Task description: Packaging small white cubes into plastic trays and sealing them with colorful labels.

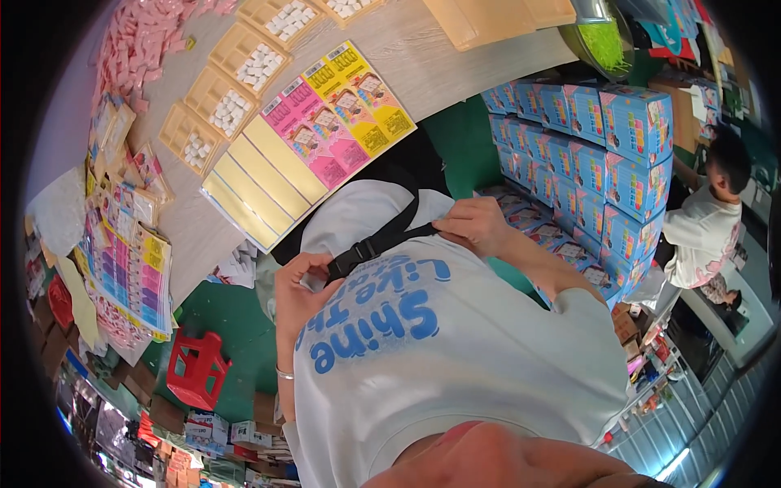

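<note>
A black strap (399,238) with a plastic buckle (352,257) runs across the front of my white printed shirt (455,358). My left hand (301,286) is closed on the strap's end beside the buckle. My right hand (474,225) pinches the opposite end of the strap, its fingers pressed together. Between the two hands the strap looks taut. Another black band slants up from near the buckle over my lap. Just beyond lies a sheet of pink and yellow printed labels (342,114), partly peeled to bare yellow backing, at the table edge.
Beige trays (213,61) of white pieces and pink packets (146,41) lie on the table (407,69). Blue boxes (634,187) are stacked at right, with a person (708,211) beyond. A red stool (198,370) stands at left; a bowl of green shreds (604,45) sits far right.
</note>
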### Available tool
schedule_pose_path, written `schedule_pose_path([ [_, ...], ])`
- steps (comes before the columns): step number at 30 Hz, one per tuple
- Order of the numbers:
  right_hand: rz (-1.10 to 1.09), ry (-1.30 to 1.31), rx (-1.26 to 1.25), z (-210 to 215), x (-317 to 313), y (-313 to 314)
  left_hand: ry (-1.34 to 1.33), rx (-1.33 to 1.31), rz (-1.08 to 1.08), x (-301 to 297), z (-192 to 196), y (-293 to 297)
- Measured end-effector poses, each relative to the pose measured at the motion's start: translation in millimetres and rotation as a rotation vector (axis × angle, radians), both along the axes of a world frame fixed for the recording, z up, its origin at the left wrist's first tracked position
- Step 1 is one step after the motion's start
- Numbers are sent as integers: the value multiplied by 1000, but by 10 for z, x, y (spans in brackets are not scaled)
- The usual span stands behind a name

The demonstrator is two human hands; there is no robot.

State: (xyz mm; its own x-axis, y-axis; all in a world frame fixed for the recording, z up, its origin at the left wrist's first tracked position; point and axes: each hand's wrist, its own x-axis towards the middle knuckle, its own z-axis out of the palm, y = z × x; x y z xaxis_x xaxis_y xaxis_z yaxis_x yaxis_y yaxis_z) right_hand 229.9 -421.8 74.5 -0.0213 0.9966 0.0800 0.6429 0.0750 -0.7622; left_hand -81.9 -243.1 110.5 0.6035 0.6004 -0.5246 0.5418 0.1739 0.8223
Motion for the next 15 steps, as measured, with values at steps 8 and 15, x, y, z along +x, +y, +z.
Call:
schedule_pose_path([
  [8, -156, 512, -471, -128, 36, 139, -155, -313, 25, -157, -160, -21],
  [15, 171, 534, -588, -181, 152, 195, -293, -251, -45, -199, -187, 8],
])
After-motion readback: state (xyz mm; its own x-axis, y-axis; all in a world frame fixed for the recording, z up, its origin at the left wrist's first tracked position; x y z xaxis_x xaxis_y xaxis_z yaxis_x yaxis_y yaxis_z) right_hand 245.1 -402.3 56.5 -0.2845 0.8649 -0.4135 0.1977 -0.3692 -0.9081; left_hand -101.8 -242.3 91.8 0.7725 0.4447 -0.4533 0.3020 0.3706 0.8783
